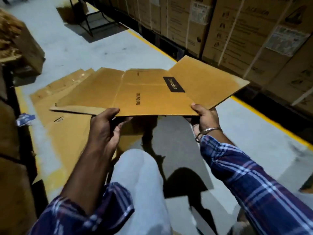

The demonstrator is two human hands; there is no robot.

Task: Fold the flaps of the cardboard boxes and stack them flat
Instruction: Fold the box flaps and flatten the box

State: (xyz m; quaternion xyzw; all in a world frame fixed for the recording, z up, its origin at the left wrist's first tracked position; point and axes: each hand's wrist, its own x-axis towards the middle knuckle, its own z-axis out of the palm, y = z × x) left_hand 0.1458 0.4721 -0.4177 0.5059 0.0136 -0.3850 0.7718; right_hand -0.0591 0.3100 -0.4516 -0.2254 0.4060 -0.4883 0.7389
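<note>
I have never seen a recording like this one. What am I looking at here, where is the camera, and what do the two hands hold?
There is no machine here. A person wears one wide-angle camera on the head, so the single picture looks forward and down at that person's own arms in blue checked sleeves. The left hand and the right hand each grip the near edge of a flattened brown cardboard box, held in the air. It bears a black label and the words CEILING FAN, and its right flap spreads outward. Below it, on the grey concrete floor, lies a pile of flat brown cardboard sheets. Along the right stands a wall of large printed cartons behind a yellow floor line.
</note>
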